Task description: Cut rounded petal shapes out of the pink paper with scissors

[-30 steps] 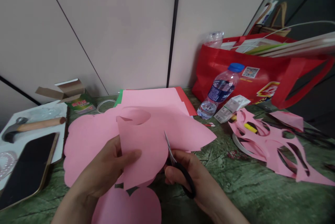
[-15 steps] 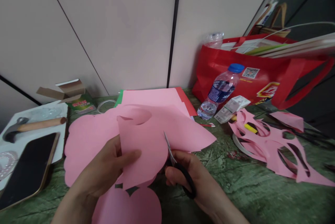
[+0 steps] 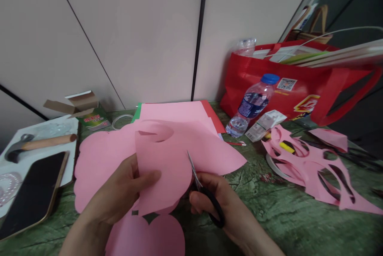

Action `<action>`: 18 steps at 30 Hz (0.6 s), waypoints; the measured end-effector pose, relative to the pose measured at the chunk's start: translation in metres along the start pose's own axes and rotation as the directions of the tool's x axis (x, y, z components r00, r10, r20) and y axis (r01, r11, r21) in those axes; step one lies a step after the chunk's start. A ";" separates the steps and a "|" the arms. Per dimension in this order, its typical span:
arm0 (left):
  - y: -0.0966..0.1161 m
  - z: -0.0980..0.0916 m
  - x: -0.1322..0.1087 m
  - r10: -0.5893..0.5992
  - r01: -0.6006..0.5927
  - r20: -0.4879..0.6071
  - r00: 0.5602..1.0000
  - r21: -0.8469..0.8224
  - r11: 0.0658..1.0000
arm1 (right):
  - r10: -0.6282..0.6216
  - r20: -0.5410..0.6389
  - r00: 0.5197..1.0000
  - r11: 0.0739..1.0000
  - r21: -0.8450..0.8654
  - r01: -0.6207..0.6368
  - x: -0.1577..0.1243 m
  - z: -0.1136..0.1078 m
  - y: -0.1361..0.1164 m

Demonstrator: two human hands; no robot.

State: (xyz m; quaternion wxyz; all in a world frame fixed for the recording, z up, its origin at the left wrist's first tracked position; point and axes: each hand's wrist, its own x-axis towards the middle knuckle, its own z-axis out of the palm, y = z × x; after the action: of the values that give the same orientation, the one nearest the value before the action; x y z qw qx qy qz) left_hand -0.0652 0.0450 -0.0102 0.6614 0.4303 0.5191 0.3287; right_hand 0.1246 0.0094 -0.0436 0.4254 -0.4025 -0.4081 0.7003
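My left hand (image 3: 131, 186) pinches the left edge of a sheet of pink paper (image 3: 167, 168), thumb on top. The sheet is partly cut, with a curved slit near its upper left and a pointed flap reaching right. Black-handled scissors (image 3: 206, 196) are in my right hand (image 3: 214, 196), fingers through the loops. Their blades lie in the sheet along a curved edge, the tip pointing up. Beneath are a scalloped pink cutout (image 3: 98, 164) and another rounded pink piece (image 3: 146, 236). A stack of pink sheets (image 3: 176, 110) lies behind.
On the left are a hammer (image 3: 42, 143), a phone (image 3: 32, 196) and an opened small box (image 3: 91, 114). To the right stand a water bottle (image 3: 251, 104), a small carton (image 3: 265, 125) and a red bag (image 3: 287, 80). Pink scraps (image 3: 314, 168) lie at far right.
Almost nothing differs. The sheet's lower left corner has risen very slightly, and the whole view has shifted a little. Both hands keep their grips.
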 end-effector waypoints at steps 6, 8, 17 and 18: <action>-0.002 -0.003 -0.002 0.031 -0.030 -0.031 0.999 0.028 0.999 | 0.014 -0.019 1.000 1.000 -0.004 -0.014 0.001 0.001 0.000; -0.002 -0.004 -0.001 0.031 -0.030 -0.036 0.999 0.025 0.999 | 0.017 -0.017 1.000 1.000 -0.012 -0.017 0.001 0.000 -0.001; 0.005 0.003 -0.001 0.095 -0.089 0.039 0.995 -0.148 0.985 | -0.150 -0.172 0.974 0.965 -0.238 0.106 0.001 0.001 0.005; 0.007 0.004 -0.002 0.097 -0.088 0.044 0.994 -0.177 0.980 | -0.189 -0.210 0.959 0.948 -0.295 0.121 0.001 0.002 0.007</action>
State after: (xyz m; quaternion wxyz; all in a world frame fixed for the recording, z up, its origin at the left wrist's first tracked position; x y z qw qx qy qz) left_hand -0.0614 0.0453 -0.0025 0.6940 0.4026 0.4501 0.3920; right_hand 0.1206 0.0072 -0.0495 0.4637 -0.5053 -0.4800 0.5470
